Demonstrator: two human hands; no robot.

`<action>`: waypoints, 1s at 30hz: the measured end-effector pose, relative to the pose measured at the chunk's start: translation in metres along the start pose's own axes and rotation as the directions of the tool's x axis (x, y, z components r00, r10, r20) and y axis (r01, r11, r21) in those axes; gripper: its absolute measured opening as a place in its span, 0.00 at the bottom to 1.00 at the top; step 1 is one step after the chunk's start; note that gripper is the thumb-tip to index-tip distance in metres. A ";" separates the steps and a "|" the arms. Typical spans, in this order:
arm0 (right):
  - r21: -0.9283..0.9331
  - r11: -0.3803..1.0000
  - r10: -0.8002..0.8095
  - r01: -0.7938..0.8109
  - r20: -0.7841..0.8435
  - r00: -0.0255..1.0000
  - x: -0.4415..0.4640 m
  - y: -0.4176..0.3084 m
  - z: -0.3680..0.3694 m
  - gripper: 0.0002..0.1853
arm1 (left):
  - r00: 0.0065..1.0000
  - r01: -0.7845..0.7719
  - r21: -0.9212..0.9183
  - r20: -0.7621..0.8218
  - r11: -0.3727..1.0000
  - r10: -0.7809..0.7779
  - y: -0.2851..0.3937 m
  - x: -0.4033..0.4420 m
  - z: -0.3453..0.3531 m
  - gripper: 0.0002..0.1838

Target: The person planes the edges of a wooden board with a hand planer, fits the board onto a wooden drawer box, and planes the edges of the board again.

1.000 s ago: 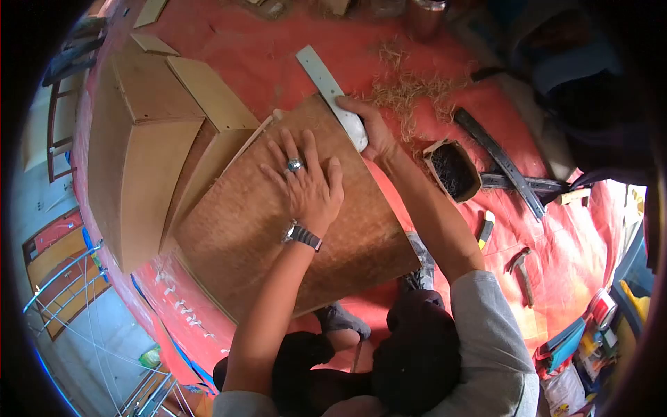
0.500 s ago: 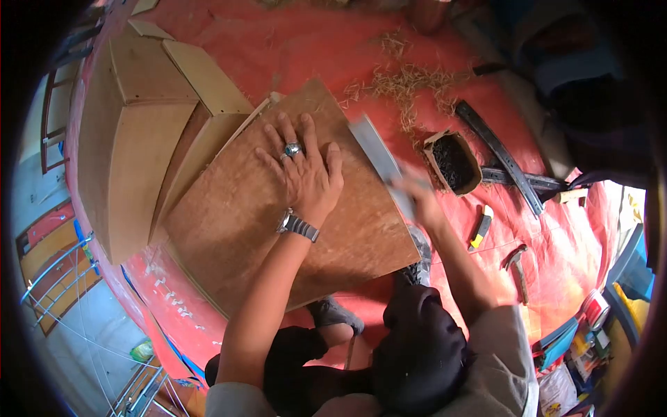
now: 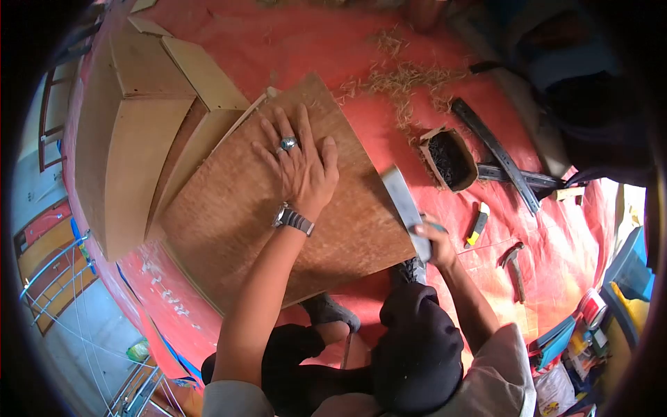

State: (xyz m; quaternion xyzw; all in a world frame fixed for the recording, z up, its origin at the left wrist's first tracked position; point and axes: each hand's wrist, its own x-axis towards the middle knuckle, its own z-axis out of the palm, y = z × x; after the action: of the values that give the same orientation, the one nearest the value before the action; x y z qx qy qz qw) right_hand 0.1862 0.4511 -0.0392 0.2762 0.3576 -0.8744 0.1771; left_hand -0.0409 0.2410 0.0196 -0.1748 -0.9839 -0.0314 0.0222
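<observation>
Since a bent knee (image 3: 417, 354) shows at the near side, the person seems to work low, with the board (image 3: 354, 215) slanting across in front and a boot (image 3: 411, 272) showing by its near right corner. Right hand (image 3: 436, 243): fingers curled round the near end of a flat bar (image 3: 404, 208), which lies along the board's right edge, probably held so its length follows that edge. Left hand (image 3: 300, 170): no tool, palm down, fingers spread wide on the board, presumably to pin it against sliding. What bears the board underneath I cannot see.

Right side, on the red sheet (image 3: 299, 42): hammer (image 3: 515, 267), then knife (image 3: 478, 226), both near the right arm, likely set there for reach. Farther, an open box (image 3: 467, 183) of dark bits (image 3: 448, 160), too small to name; its walls would keep them from scattering. Beside it, two black rails (image 3: 494, 154), crossed. Left: a wooden case (image 3: 142, 160) next to the board; contact unclear. Far: curly shavings (image 3: 410, 87), strewn loose.
</observation>
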 end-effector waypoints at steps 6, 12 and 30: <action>-0.163 0.954 -0.253 0.253 0.018 0.967 0.123 -0.040 0.049 0.24 | 1.000 -0.004 0.025 0.011 1.000 0.004 -0.001 -0.001 0.003 0.40; 0.225 0.974 -0.063 0.017 0.197 0.978 0.181 -0.082 0.091 0.21 | 1.000 -0.010 0.043 0.014 0.999 0.009 -0.001 -0.001 0.001 0.40; -0.051 0.984 -0.164 0.172 0.128 0.978 0.210 -0.130 0.124 0.24 | 0.999 -0.037 0.021 -0.007 0.999 0.037 -0.001 0.005 -0.001 0.41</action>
State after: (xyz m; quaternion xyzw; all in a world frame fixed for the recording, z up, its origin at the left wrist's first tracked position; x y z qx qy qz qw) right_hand -0.0883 0.4265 -0.0255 0.1848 0.3949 -0.8901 0.1327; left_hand -0.0464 0.2414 0.0213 -0.1927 -0.9806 -0.0214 0.0281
